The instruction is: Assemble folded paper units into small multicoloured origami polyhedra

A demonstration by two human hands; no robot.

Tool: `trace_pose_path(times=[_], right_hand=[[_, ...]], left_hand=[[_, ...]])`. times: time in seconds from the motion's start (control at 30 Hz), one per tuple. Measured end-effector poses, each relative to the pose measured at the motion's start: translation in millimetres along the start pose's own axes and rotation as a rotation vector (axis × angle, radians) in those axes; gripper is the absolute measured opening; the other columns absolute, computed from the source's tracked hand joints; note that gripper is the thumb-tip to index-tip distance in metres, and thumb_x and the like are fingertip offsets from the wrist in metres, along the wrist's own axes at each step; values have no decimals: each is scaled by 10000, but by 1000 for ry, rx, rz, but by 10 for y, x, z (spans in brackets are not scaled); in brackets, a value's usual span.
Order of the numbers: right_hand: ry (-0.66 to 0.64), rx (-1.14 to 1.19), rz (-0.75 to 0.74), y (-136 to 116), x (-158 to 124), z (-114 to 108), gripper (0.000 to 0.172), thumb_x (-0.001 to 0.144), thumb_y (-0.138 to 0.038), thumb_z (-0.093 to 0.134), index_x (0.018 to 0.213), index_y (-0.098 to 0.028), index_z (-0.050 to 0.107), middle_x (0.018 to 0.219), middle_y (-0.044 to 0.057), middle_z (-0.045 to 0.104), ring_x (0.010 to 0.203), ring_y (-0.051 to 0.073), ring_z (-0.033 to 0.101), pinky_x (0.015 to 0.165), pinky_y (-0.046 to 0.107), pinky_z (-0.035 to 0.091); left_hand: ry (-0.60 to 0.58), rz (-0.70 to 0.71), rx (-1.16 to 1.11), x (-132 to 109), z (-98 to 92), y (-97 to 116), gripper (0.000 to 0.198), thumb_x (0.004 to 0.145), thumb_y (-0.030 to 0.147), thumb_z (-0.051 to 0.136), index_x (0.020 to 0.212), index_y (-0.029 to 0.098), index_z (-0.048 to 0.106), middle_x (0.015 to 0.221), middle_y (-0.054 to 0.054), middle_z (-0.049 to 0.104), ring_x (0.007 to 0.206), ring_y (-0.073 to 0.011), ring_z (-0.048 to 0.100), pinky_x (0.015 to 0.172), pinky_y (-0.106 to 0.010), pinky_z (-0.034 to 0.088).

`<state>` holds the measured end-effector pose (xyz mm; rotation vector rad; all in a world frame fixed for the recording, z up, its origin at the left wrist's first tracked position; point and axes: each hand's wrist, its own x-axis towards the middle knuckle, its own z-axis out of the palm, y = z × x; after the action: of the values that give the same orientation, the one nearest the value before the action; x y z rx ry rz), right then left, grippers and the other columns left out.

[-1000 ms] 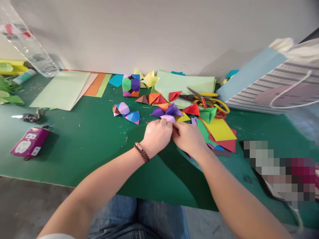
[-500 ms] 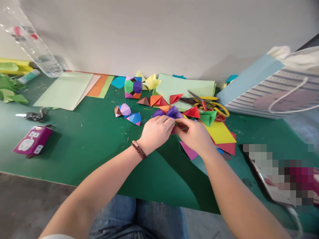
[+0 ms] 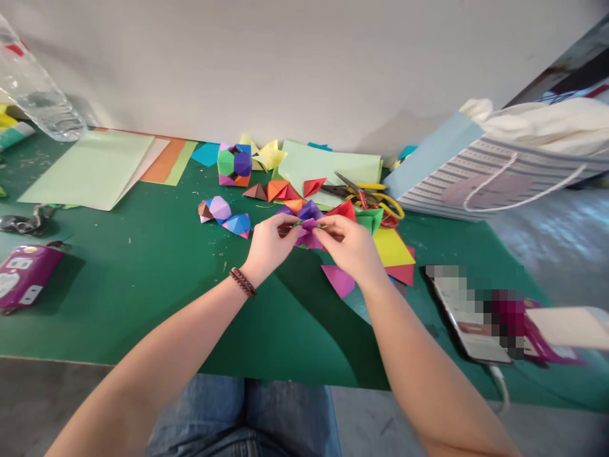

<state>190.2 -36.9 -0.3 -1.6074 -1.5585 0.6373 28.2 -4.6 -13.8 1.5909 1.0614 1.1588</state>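
My left hand (image 3: 269, 244) and my right hand (image 3: 349, 244) meet over the green table (image 3: 157, 279), both pinching a small folded purple paper piece (image 3: 308, 233) held just above the surface. A beaded bracelet (image 3: 242, 282) sits on my left wrist. Behind the hands lie several folded paper units in orange, red, purple and green (image 3: 304, 197). A multicoloured paper ball (image 3: 234, 164) and a smaller assembled piece (image 3: 223, 214) rest to the left. Flat coloured squares, yellow (image 3: 392, 247) and magenta (image 3: 339, 279), lie under and right of my right hand.
Scissors with yellow handles (image 3: 368, 193) lie behind the units on a pale green sheet (image 3: 328, 168). Paper sheets (image 3: 90, 168) and a plastic bottle (image 3: 33, 95) are at the left, a purple case (image 3: 23, 276) nearer. A striped paper bag (image 3: 485, 171) lies right.
Both hands have lifted off the table and now hold the purple piece up between the fingertips. The view has shifted right and slightly down.
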Motion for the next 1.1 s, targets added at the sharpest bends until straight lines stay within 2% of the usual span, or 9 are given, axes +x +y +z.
trace_pose_path(times=[0.1, 0.23, 0.3, 0.4, 0.53, 0.6, 0.73, 0.93, 1.1], right_hand=[[28, -126, -93, -45, -33, -16, 212, 821, -366, 586, 896, -215, 714, 868, 58, 750, 770, 210, 699, 674, 316, 536], [71, -291, -195, -63, -57, -12, 237, 847, -368, 569, 891, -207, 738, 798, 56, 749, 618, 185, 652, 587, 296, 479], [74, -340, -233, -73, -67, 5, 226, 854, -359, 569, 860, -208, 738, 758, 47, 739, 604, 178, 636, 584, 290, 456], [46, -392, -256, -94, -79, 32, 187, 851, -324, 582, 839, -211, 731, 750, 41, 732, 637, 186, 643, 600, 290, 444], [35, -375, -313, -97, -80, 47, 198, 864, -312, 574, 957, -211, 716, 905, 59, 743, 775, 210, 674, 687, 311, 482], [68, -356, -343, -81, -73, 48, 196, 873, -304, 563, 949, -207, 715, 915, 63, 744, 803, 212, 679, 714, 315, 492], [145, -319, -335, -54, -60, 43, 185, 873, -309, 560, 881, -203, 711, 837, 54, 743, 701, 191, 673, 679, 304, 505], [96, -295, -327, -83, -69, 46, 179, 857, -288, 565, 951, -208, 695, 891, 55, 738, 737, 190, 675, 711, 312, 522], [132, -329, -337, -65, -64, 49, 179, 857, -274, 546, 906, -218, 709, 877, 60, 742, 738, 203, 676, 707, 331, 526]], left_hand=[[-3, -10, 31, -12, -13, 1, 126, 798, 146, 617, 886, 148, 707, 853, -50, 745, 746, -142, 699, 694, -251, 567], [-14, 10, 157, -8, -55, 23, 102, 787, 180, 639, 831, 169, 731, 783, -30, 743, 697, -145, 680, 638, -254, 536], [-8, 26, 239, 0, -79, 36, 92, 783, 192, 642, 786, 173, 731, 738, -21, 733, 660, -143, 660, 605, -250, 509], [-15, 60, 324, 3, -98, 50, 105, 776, 160, 623, 744, 168, 723, 709, -14, 722, 632, -137, 636, 590, -244, 482], [-52, 113, 392, -19, -62, 55, 138, 758, 108, 590, 739, 173, 710, 698, -4, 709, 615, -133, 614, 600, -247, 479], [-68, 119, 350, -32, -32, 53, 158, 766, 100, 576, 796, 178, 711, 746, -6, 720, 654, -133, 631, 640, -249, 500], [-77, 27, 169, -35, -5, 56, 167, 790, 144, 592, 922, 155, 693, 905, -48, 737, 771, -140, 668, 723, -252, 533], [-74, 27, 166, -33, -27, 58, 159, 786, 118, 551, 847, 153, 694, 825, -36, 722, 714, -135, 650, 657, -239, 526], [-81, 41, 143, -52, 2, 53, 147, 782, 131, 569, 851, 157, 696, 812, -30, 725, 702, -130, 656, 659, -235, 530]])
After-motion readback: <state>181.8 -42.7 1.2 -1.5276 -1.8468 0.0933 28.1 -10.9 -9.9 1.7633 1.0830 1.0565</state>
